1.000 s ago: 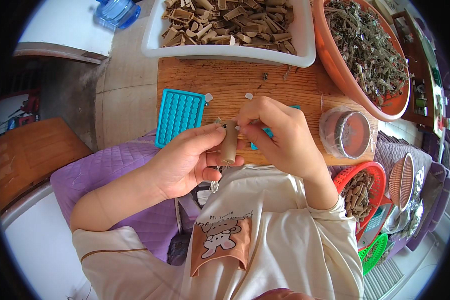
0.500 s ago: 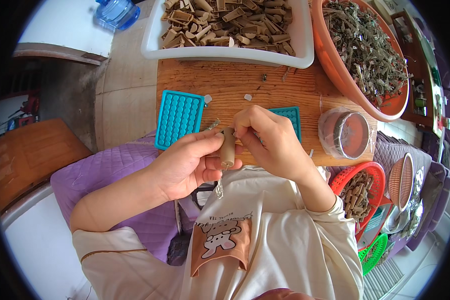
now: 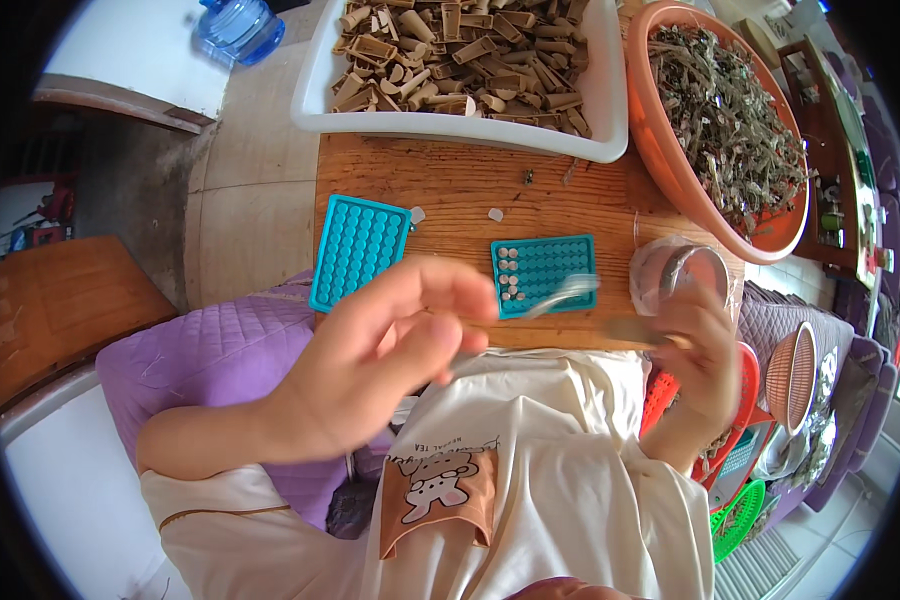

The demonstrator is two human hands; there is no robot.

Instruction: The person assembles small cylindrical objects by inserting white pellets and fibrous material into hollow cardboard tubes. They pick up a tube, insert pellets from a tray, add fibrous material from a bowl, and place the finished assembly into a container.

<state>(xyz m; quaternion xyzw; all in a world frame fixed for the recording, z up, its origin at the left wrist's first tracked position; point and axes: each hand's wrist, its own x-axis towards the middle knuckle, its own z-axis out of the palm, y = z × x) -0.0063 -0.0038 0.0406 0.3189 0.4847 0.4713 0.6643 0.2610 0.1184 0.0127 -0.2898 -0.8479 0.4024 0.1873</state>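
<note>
My right hand (image 3: 705, 350), smeared by motion, is out at the right above the red basket. Its fingers hold a blurred tan cylindrical shell (image 3: 635, 330), and a pale, thin strand (image 3: 568, 292) streaks across to its left. My left hand (image 3: 390, 350) is in front of my chest, thumb and fingers loosely curved and apart, with nothing clearly seen in them. Beyond it lies a teal tray (image 3: 540, 275) of round pockets, several on its left side holding small silvery discs. A second teal tray (image 3: 358, 250) lies to the left.
A white bin (image 3: 460, 125) of tan shells stands at the back, beside an orange basin (image 3: 660, 150) heaped with tangled strands. A plastic-lined round container (image 3: 695, 270) sits at the table's right edge. Red (image 3: 660, 395) and green (image 3: 740, 520) baskets stand lower right.
My hands were together around the tan shell. They have parted: the right has swung away to the right with the shell, and the left has opened, uncovering the middle tray.
</note>
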